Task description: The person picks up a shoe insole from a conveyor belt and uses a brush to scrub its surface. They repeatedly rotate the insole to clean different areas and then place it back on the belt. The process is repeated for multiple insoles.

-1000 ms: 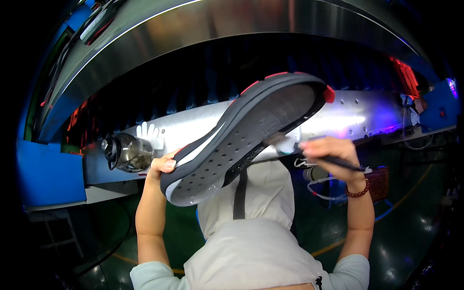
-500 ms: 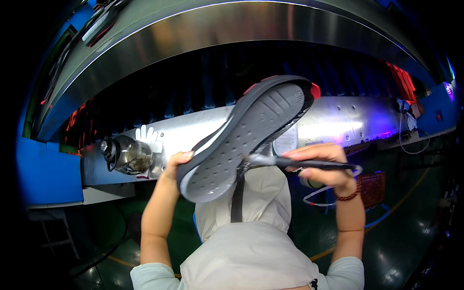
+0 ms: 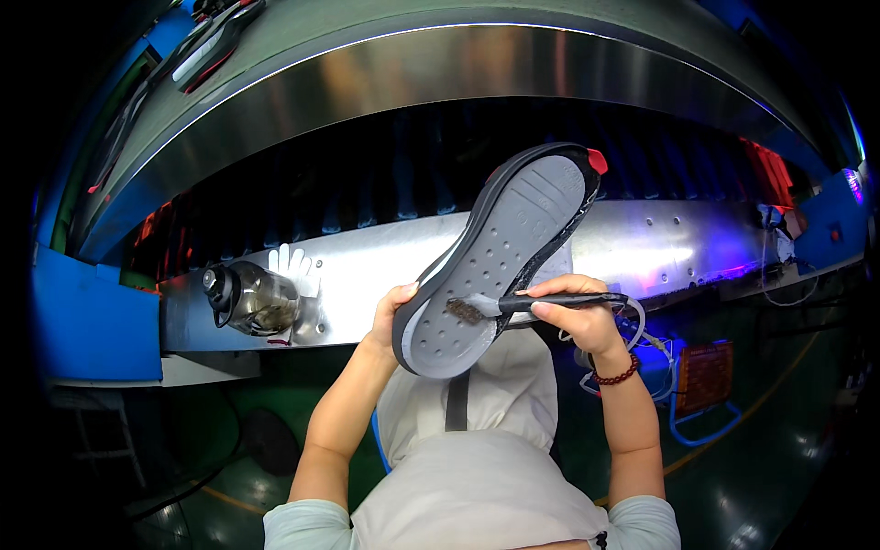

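Note:
A large shoe sole [image 3: 513, 234], grey inside with a black raised rim and a red tip, slants up to the right in front of me. My left hand [image 3: 394, 316] grips its lower left edge, the thumb over the rim. In my right hand [image 3: 582, 316] is a brush [image 3: 541, 302] with a black handle and a pale tube at its rear end. Its dark bristles touch the grey inner face near the sole's lower part, among small round dimples. A wet-looking shine shows along the right rim.
A dark-lidded clear bottle [image 3: 252, 298] and a white glove [image 3: 291, 264] are on the metal ledge [image 3: 367, 261] at left. Beyond runs a conveyor [image 3: 385, 37] with more soles [image 3: 215, 46] at its far left. A blue-framed stand [image 3: 701, 390] is at right, on the floor.
The brush has shifted from the sole's right rim leftward onto its inner face. The sole's lower end and my left hand have moved right, leaving the sole more upright.

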Action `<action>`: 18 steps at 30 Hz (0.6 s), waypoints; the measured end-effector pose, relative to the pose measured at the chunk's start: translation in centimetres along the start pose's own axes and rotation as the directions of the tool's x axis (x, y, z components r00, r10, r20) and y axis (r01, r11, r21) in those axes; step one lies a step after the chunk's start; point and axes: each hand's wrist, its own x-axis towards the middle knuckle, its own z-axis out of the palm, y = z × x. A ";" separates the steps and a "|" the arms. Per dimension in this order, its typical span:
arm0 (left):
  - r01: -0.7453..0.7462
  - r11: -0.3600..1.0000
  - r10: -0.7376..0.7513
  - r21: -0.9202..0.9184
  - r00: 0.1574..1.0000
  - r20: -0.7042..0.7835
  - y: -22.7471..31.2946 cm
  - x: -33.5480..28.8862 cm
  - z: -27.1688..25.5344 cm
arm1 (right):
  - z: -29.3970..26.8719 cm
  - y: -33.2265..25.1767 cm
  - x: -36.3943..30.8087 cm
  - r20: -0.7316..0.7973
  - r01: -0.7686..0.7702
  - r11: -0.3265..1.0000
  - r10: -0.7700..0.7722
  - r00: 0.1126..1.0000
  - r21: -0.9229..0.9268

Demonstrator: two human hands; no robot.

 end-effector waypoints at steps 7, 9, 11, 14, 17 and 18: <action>-0.021 0.999 0.022 -0.029 0.999 0.026 -0.3 0.5 -0.6 | 0.0 0.1 0.3 -0.069 0.051 0.999 -0.051 0.996 -0.011; -0.021 0.999 0.021 -0.043 1.000 0.019 -0.3 0.5 -0.6 | -0.1 0.2 0.4 -0.087 0.078 0.996 -0.081 0.993 -0.033; -0.031 1.000 0.031 -0.004 0.999 -0.030 -0.1 0.1 -0.4 | -0.7 0.2 0.6 -0.225 0.094 0.993 -0.106 0.968 -0.066; 0.007 1.000 -0.006 -0.028 1.000 0.025 -0.6 -0.5 -1.1 | -3.5 1.2 2.2 -0.503 0.078 0.970 -0.187 0.844 -0.229; 0.020 0.998 -0.020 -0.065 1.000 0.000 -1.3 -0.3 -0.9 | -2.8 3.0 2.7 -0.401 0.176 0.730 -0.542 0.739 -0.661; 0.010 0.997 -0.012 -0.075 0.999 -0.029 -1.5 -0.1 -0.5 | -1.8 3.0 2.8 -0.349 0.145 0.635 -0.584 0.733 -0.759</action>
